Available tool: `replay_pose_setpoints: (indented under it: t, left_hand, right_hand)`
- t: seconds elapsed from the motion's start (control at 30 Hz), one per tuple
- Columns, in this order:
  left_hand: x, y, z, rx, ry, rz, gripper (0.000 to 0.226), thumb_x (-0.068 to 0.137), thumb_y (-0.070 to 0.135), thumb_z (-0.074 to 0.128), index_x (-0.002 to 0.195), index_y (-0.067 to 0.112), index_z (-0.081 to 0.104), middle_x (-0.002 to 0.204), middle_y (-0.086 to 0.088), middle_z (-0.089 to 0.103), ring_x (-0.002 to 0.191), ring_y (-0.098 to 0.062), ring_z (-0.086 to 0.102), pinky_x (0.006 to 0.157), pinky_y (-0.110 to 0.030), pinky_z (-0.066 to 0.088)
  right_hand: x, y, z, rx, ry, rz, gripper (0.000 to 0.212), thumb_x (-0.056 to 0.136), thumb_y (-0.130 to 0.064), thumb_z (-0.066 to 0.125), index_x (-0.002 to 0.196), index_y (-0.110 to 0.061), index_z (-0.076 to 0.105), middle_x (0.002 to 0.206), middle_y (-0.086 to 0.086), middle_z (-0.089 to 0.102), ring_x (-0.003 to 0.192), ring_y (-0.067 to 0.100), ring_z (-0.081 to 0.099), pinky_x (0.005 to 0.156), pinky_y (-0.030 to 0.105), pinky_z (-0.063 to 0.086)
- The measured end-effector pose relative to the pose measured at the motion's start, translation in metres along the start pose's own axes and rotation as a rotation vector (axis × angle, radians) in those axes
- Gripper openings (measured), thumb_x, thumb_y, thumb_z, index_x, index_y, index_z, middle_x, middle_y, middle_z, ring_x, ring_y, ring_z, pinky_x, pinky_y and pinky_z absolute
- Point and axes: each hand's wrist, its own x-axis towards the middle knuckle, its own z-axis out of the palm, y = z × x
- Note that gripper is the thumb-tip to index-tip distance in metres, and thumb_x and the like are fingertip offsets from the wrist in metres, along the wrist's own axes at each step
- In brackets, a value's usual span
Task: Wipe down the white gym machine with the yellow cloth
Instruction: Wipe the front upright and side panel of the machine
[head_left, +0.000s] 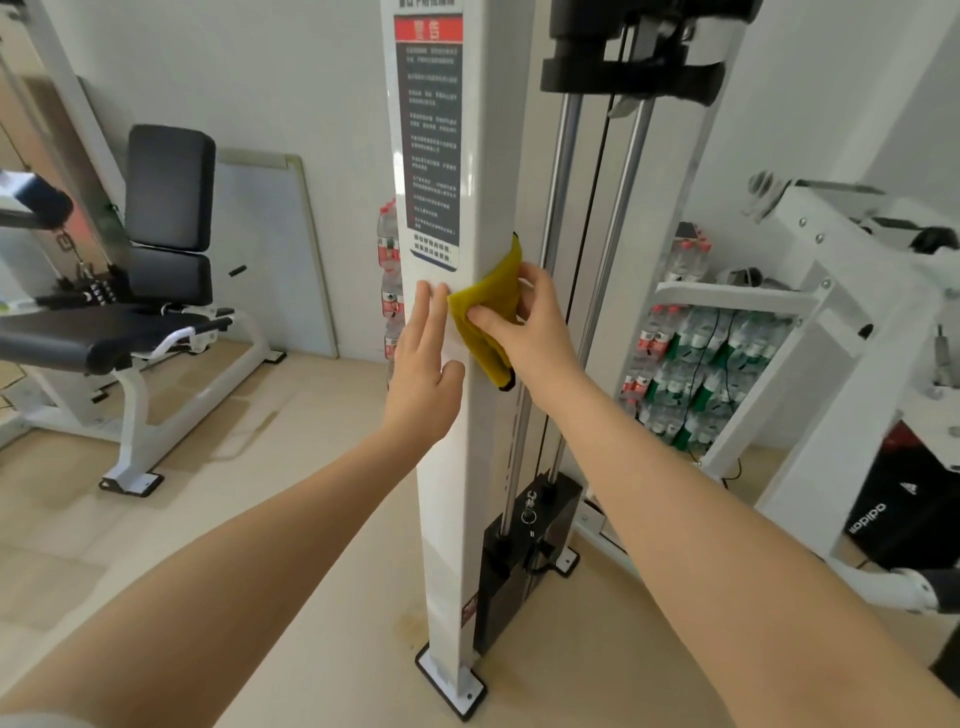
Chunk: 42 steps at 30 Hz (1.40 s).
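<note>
Black padded bench (166, 249) sits off to the left, shrink-wrapped water bottles (691, 374) are stacked behind on the right, and a black weight stack (519, 566) stands right behind the white gym machine's post (457, 467) on a beige floor (260, 467). Right hand (530, 332) presses the yellow cloth (491, 317) around the post's right edge, just under the warning sticker (431, 140). Left hand (423, 364) lies flat with straight fingers on the front face beside it.

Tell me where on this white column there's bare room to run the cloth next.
Bare white face runs below the left hand down to the base plate. Above is crowded by the warning label; the yellow cloth covers the right edge.
</note>
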Motion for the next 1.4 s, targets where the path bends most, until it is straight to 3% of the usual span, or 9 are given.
replay_pose_setpoints:
  t: [0.13,0.23,0.37,0.6,0.8,0.97,1.13,1.27,1.4]
  left_hand:
    - [0.000,0.001,-0.009,-0.036,-0.008,-0.020,0.072,0.086,-0.006,0.033,0.147,0.030,0.016,0.155,0.013,0.006,0.142,-0.006,0.007,0.111,-0.021,0.010]
    - [0.001,-0.002,-0.015,-0.052,-0.020,-0.013,0.071,0.086,-0.007,0.033,0.146,0.030,0.022,0.155,0.011,0.012,0.141,-0.010,0.014,0.116,-0.034,0.018]
    - [0.008,0.011,-0.021,-0.075,0.070,0.000,0.067,0.085,-0.002,0.038,0.144,0.027,0.026,0.147,0.002,0.027,0.133,-0.020,0.030,0.110,-0.045,0.029]
    - [0.050,0.058,-0.045,-0.149,0.115,0.177,0.067,0.093,0.001,0.036,0.148,0.030,0.011,0.156,0.011,0.004,0.143,-0.011,0.008,0.115,-0.037,0.022]
    - [0.063,0.073,-0.053,-0.162,0.058,0.183,0.061,0.096,0.003,0.031,0.148,0.029,0.011,0.156,0.013,0.004,0.142,-0.011,0.008,0.114,-0.030,0.021]
    - [0.064,0.074,-0.060,-0.128,0.070,0.195,0.057,0.096,0.007,0.033,0.147,0.029,0.019,0.155,0.014,0.009,0.141,-0.011,0.014,0.104,-0.018,0.028]
    - [0.074,0.078,-0.072,-0.059,0.108,0.246,0.057,0.094,0.006,0.037,0.144,0.028,0.026,0.149,0.009,0.022,0.134,-0.009,0.025,0.073,0.008,0.030]
    - [0.085,0.087,-0.079,0.004,0.140,0.324,0.062,0.092,0.006,0.038,0.146,0.030,0.021,0.153,0.011,0.015,0.139,-0.011,0.018,0.104,-0.016,0.025]
    - [0.104,0.107,-0.083,0.057,0.173,0.396,0.064,0.092,0.007,0.038,0.146,0.034,0.016,0.156,0.011,0.006,0.142,-0.012,0.008,0.112,-0.029,0.013]
  right_hand:
    - [-0.009,0.023,0.003,0.012,-0.079,0.112,0.062,0.089,-0.028,0.061,0.141,-0.029,0.027,0.134,-0.007,0.048,0.121,0.017,0.048,0.097,0.033,0.044]
    - [-0.009,0.020,0.003,0.006,-0.052,0.194,0.059,0.088,-0.029,0.063,0.140,-0.025,0.034,0.133,-0.004,0.049,0.122,0.019,0.048,0.092,0.030,0.043]
    - [0.009,-0.024,0.003,0.022,0.053,0.067,0.060,0.086,-0.030,0.066,0.138,-0.023,0.038,0.133,-0.002,0.051,0.117,0.018,0.051,0.095,0.034,0.045]
    - [0.032,-0.084,-0.002,-0.041,0.084,-0.078,0.062,0.089,-0.036,0.060,0.142,-0.027,0.029,0.137,-0.004,0.045,0.114,0.013,0.046,0.091,0.032,0.045]
    - [0.016,-0.057,0.001,-0.043,0.031,0.057,0.062,0.090,-0.039,0.057,0.144,-0.030,0.028,0.138,-0.004,0.044,0.122,0.022,0.046,0.094,0.036,0.044]
    - [0.033,-0.109,-0.001,-0.015,0.084,-0.125,0.056,0.092,-0.035,0.056,0.142,-0.029,0.031,0.133,-0.005,0.047,0.113,0.014,0.048,0.091,0.032,0.044]
    - [0.061,-0.157,-0.002,0.006,0.111,-0.262,0.057,0.094,-0.036,0.051,0.145,-0.027,0.027,0.134,-0.003,0.046,0.114,0.012,0.046,0.094,0.031,0.041]
    - [0.052,-0.129,-0.005,0.003,0.049,-0.188,0.052,0.093,-0.040,0.049,0.141,-0.030,0.031,0.129,-0.006,0.049,0.116,0.017,0.050,0.096,0.036,0.045]
    - [0.059,-0.147,-0.010,-0.017,0.073,-0.236,0.052,0.093,-0.036,0.053,0.140,-0.026,0.035,0.129,-0.006,0.050,0.111,0.012,0.051,0.089,0.029,0.046]
